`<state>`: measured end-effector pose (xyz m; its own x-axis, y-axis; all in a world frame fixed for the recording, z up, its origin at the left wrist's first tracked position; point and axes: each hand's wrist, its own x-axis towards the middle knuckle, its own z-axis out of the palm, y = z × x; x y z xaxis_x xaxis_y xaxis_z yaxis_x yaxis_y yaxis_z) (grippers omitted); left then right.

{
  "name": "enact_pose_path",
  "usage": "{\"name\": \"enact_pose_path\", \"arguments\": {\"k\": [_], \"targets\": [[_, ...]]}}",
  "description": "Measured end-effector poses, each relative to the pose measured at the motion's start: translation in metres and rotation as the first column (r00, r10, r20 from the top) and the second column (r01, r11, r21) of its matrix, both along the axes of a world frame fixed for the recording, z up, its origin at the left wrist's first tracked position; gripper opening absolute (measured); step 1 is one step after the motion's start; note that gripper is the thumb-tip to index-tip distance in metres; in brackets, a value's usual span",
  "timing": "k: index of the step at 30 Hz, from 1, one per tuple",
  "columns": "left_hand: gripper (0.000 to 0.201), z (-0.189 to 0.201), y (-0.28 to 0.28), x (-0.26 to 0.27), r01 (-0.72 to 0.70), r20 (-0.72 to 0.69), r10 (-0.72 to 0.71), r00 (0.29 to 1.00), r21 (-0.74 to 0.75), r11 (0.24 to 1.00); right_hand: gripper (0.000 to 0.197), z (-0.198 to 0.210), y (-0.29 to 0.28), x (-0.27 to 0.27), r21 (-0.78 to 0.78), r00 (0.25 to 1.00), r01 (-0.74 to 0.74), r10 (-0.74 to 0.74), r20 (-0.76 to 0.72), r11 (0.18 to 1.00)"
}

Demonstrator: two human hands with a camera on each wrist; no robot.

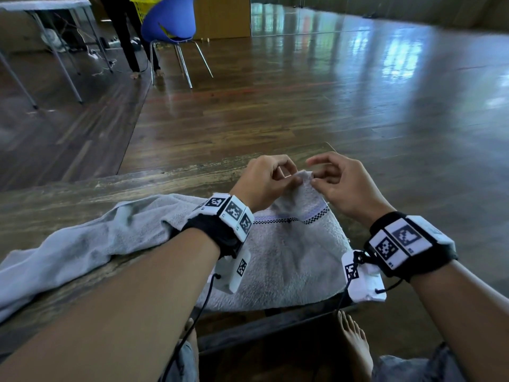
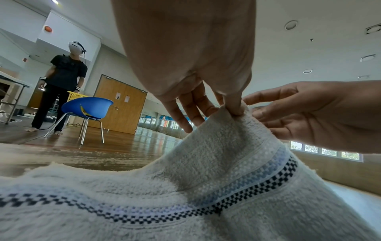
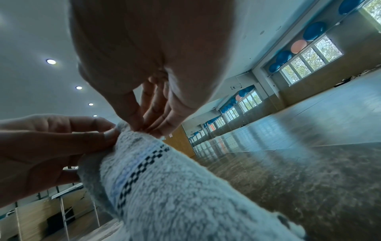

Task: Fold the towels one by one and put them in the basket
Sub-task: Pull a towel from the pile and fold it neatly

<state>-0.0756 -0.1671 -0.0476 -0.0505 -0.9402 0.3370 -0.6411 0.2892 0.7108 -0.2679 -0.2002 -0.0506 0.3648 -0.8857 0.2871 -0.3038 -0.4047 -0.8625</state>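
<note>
A white towel [image 1: 289, 257] with a black checked band and a pale blue stripe lies crumpled on a low wooden table [image 1: 82, 194], and its left part trails off towards the near left. My left hand [image 1: 296, 179] pinches the towel's raised far corner between thumb and forefinger. My right hand [image 1: 314, 181] pinches the same corner right beside it, forefinger lifted. The left wrist view shows the left hand [image 2: 235, 111] gripping the towel [image 2: 206, 179], with the right hand [image 2: 257, 114] close behind. In the right wrist view, the right hand [image 3: 147, 128] and left hand [image 3: 111, 135] meet at the top of the towel [image 3: 164, 187]. The yellow basket [image 1: 140, 6] stands far off behind a chair.
A blue chair [image 1: 169, 20] and a standing person [image 1: 124, 37] are at the far left, beside a white folding table [image 1: 44, 6]. Wooden floor stretches beyond the table's far edge [image 1: 192, 168]. My bare foot [image 1: 355, 340] shows below the near edge.
</note>
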Motion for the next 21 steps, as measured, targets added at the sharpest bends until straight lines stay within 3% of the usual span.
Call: {"name": "enact_pose_path", "arguments": {"k": [5,11,21], "targets": [[0.025,-0.0011,-0.0002,-0.0004,-0.003,0.0,0.003,1.0,-0.037,0.999,0.021,0.0018,0.0022,-0.0016,-0.05,1.0,-0.003,0.002,-0.018,0.999],[0.018,0.0017,0.0007,-0.0029,-0.038,0.037,0.041,0.998,-0.096,0.995,0.03,0.0011,-0.0006,-0.0032,-0.055,1.0,0.019,-0.018,0.01,0.998],[0.014,0.0012,0.0008,-0.0059,-0.064,0.013,0.066,0.998,-0.094,0.993,0.018,0.0009,-0.0046,-0.0032,-0.03,1.0,0.028,-0.028,0.004,0.999]]}}
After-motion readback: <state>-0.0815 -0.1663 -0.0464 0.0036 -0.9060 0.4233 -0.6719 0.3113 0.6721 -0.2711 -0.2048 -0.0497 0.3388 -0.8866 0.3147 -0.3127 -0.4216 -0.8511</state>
